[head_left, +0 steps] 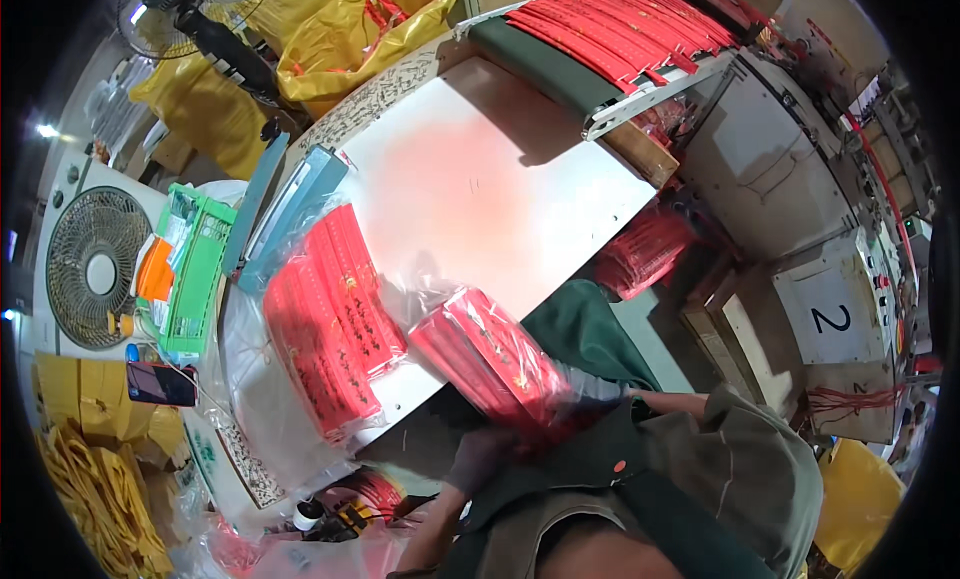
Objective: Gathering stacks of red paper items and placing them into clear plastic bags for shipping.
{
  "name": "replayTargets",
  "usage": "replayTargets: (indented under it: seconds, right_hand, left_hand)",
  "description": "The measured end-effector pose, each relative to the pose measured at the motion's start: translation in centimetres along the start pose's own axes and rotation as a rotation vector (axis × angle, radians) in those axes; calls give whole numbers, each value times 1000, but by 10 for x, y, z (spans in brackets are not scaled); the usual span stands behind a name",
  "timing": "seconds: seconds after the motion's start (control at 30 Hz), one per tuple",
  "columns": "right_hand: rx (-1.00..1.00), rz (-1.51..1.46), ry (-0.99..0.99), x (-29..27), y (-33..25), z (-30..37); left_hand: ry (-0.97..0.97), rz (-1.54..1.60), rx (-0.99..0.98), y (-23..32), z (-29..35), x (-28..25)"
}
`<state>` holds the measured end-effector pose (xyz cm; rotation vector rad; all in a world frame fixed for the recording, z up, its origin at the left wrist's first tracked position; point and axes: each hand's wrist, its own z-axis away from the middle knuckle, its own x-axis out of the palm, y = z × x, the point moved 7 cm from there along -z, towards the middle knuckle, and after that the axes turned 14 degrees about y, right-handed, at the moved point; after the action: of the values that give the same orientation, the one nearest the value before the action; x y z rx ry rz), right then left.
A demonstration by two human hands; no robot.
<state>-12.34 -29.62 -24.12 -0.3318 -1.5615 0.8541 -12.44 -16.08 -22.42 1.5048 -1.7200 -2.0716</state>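
Observation:
A clear plastic bag full of red printed envelopes (495, 354) is tilted at the near edge of the white tabletop, close to my body. My left hand (485, 454), blurred, is closed at the bag's near left end. On the other side my right hand (592, 391), in a greyish covering, grips the bag's near right end; its fingers are smeared. To the left lie more bagged red envelopes (325, 319), in long rows with gold and dark print. The bag's loose clear end (428, 287) sticks up toward the table's middle.
A green conveyor belt (545, 64) carries overlapping red envelopes at the far right. A blue-grey metal sealer (290, 214), a green basket (200, 269) and a phone (160, 384) are on the left. Bundled red envelopes (645, 251) sit below the table's right edge. A fan (100, 269) stands farther left.

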Motion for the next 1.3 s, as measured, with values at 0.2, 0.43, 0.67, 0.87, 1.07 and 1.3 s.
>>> replayTargets:
  seconds: [0.2,0.43,0.67,0.87,1.07,1.3]
  right_hand:
    - [-93,1126,94,21,-123,-76]
    - [-1163,2395,1082,-77,-363,-174]
    - [-495,2324,1061,-141,-377,-197]
    - [-939,2011,725,-58,-321,-151]
    - [-688,1682,312,-12,-132,-23]
    - [-394,1834,281,-54,-95,9]
  left_hand:
    - [415,501,-193,-13,-53,-79]
    - [680,575,-362,-74,-85,-114]
    - [514,485,-455,-71,-81,-103]
    - [608,665,-426,-68,-99,-108]
    - [730,1316,-567,-98,-121,-93]
    - [794,1426,-682,-86,-119,-81]
